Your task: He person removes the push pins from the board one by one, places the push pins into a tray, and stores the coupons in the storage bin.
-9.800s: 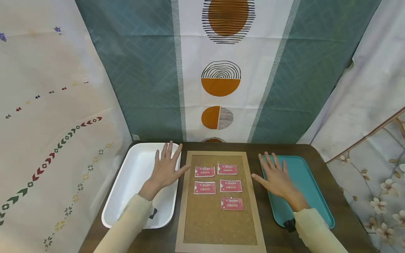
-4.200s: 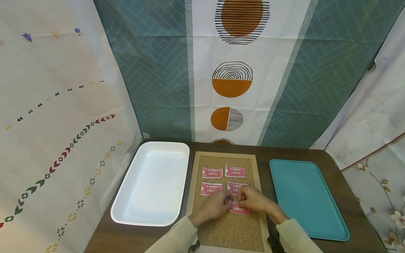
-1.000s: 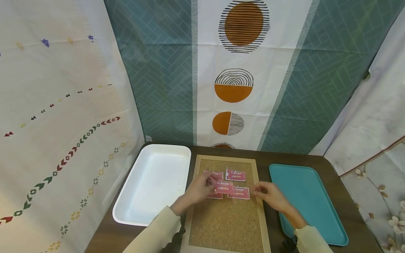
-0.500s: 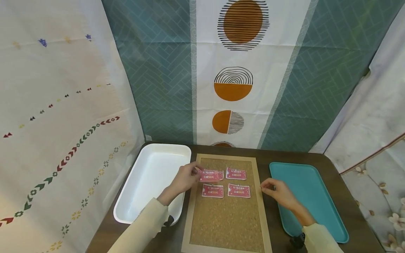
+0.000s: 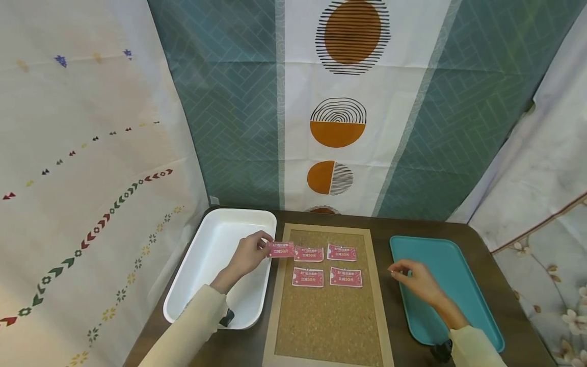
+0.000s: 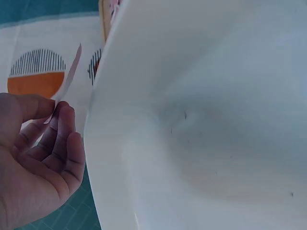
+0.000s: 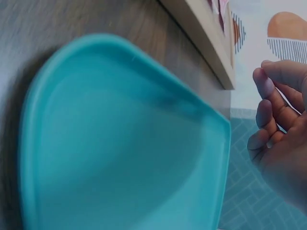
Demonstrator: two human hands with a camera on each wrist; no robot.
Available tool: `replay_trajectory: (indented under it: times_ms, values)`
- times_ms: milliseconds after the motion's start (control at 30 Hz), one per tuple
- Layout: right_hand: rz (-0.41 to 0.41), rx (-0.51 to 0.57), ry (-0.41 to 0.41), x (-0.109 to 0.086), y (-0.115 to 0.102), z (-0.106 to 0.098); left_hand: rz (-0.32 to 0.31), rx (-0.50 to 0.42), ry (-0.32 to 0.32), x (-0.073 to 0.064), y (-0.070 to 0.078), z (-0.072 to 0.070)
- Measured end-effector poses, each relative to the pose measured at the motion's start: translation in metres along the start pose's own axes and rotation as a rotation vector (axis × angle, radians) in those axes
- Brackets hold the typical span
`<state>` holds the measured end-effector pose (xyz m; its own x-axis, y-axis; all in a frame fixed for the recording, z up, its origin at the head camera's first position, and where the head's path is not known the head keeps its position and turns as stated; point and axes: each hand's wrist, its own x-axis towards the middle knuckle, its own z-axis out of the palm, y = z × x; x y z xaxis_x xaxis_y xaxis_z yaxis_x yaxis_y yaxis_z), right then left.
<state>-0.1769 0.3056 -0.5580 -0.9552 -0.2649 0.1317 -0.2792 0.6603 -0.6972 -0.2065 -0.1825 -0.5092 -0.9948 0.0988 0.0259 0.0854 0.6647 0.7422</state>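
Between thumb and fingers my left hand (image 5: pixel 248 253) pinches a red coupon (image 5: pixel 281 249) by its left end, above the gap between white tray and corkboard. Edge-on, the coupon (image 6: pixel 73 72) appears as a thin strip in the left wrist view. Several more red coupons (image 5: pixel 346 277) are pinned in two rows on the upper part of the wood-framed corkboard (image 5: pixel 327 326). My right hand (image 5: pixel 419 282) is over the left edge of the teal tray, thumb and forefinger pinched together at a tiny pale speck, likely a pushpin, mostly hidden by the fingertips.
The white tray (image 5: pixel 183 285) stands left of the corkboard, its raised rim below my left hand. To the right lies the shallow teal tray (image 5: pixel 472 300). All stand on a dark wooden table (image 5: pixel 380 229), with patterned curtains (image 5: pixel 220 127) behind and at both sides.
The lowest coupon has come off the corkboard and moved left in my left hand toward the white tray. My right hand has drawn back right to the teal tray, fingers still pinched.
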Motion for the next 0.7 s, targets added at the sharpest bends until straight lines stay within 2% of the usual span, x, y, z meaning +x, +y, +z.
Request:
replay_trajectory:
  times_ms: [133, 367, 533, 700]
  values:
    - [0.027, -0.015, 0.01, -0.004, 0.007, -0.003, -0.023, 0.012, 0.02, 0.003, -0.011, -0.01]
    - [0.03, -0.036, 0.043, -0.006, 0.019, -0.008, -0.074, 0.05, 0.051, 0.004, -0.035, -0.028]
    - [0.05, -0.059, 0.052, -0.011, 0.026, -0.009, -0.133, 0.125, 0.043, 0.004, -0.046, -0.034]
    - [0.079, -0.086, 0.044, -0.015, 0.033, -0.01, -0.157, 0.185, 0.035, 0.003, -0.054, -0.037]
